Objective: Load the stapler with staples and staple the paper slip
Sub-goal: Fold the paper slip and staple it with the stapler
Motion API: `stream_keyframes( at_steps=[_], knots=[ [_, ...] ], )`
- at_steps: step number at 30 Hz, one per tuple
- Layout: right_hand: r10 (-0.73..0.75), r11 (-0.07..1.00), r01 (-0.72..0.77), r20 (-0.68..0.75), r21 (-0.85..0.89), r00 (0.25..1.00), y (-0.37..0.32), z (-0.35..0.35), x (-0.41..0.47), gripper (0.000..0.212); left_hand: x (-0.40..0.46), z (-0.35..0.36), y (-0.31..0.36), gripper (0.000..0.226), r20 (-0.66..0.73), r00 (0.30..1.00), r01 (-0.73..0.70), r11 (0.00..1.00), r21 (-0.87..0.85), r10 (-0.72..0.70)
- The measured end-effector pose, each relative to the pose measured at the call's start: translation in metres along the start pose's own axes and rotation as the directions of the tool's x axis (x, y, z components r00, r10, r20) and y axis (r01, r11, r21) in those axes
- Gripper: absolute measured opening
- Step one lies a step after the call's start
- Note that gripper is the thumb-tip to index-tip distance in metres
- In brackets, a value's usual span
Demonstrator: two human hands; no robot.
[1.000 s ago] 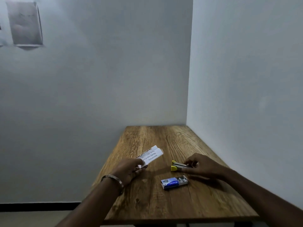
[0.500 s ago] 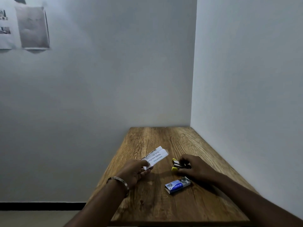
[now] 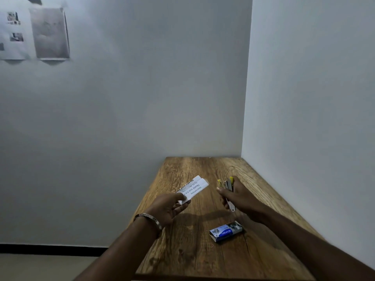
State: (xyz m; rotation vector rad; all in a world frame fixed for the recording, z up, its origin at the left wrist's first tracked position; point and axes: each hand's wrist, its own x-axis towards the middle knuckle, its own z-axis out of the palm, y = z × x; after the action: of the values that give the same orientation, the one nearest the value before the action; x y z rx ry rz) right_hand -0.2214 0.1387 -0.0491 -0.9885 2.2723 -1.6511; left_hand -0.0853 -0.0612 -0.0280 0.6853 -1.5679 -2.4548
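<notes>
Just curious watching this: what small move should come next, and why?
Probably bring the slip and stapler together, sliding the slip's free end between the stapler's arms. The left hand pinches the slip, the right hand has the stapler lifted off the table, with a gap between them.

table [image 3: 203, 250]: matt grained wood | slip [image 3: 194, 188]: white paper | stapler [image 3: 228, 185]: shiny metal, yellow plastic

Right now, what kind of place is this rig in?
Probably a plain office or study corner, not a workshop. A bare wooden table is pushed into the corner of two white walls, printed sheets are stuck on the left wall, and the only gear is a stapler and a staple box.
</notes>
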Motion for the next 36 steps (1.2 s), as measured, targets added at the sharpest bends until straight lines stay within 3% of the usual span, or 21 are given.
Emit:
stream_keyframes(
  at_steps=[3, 7, 15, 21, 26, 36],
  knots=[
    [0.134, 0.986, -0.143, 0.099, 0.085, 0.986, -0.008, 0.002, 0.001, 0.039, 0.001, -0.001, 0.004, 0.015, 0.003, 1.000, -0.015, 1.000, -0.012, 0.015],
    [0.271, 0.939, -0.299, 0.171, 0.170, 0.947, -0.017, 0.008, 0.004, 0.068, 0.002, 0.000, 0.006, 0.025, 0.005, 0.999, -0.031, 0.999, -0.025, 0.032],
    [0.294, 0.930, -0.329, 0.205, 0.162, 0.934, -0.024, 0.019, 0.007, 0.052, 0.000, 0.008, 0.002, 0.019, 0.030, 0.998, -0.047, 0.999, -0.002, 0.047],
    [0.281, 0.913, -0.323, 0.191, 0.249, 0.941, -0.023, 0.025, 0.007, 0.053, -0.005, 0.014, -0.002, 0.029, 0.019, 0.998, -0.065, 0.997, 0.047, 0.064],
    [0.306, 0.893, -0.341, 0.161, 0.292, 0.938, -0.025, 0.026, 0.009, 0.069, -0.010, 0.019, -0.002, 0.039, 0.037, 0.996, -0.089, 0.994, 0.065, 0.087],
    [0.371, 0.827, -0.393, 0.134, 0.403, 0.919, -0.023, 0.030, 0.007, 0.074, -0.015, 0.021, -0.005, 0.031, 0.102, 0.989, -0.118, 0.990, 0.071, 0.111]
  ],
)
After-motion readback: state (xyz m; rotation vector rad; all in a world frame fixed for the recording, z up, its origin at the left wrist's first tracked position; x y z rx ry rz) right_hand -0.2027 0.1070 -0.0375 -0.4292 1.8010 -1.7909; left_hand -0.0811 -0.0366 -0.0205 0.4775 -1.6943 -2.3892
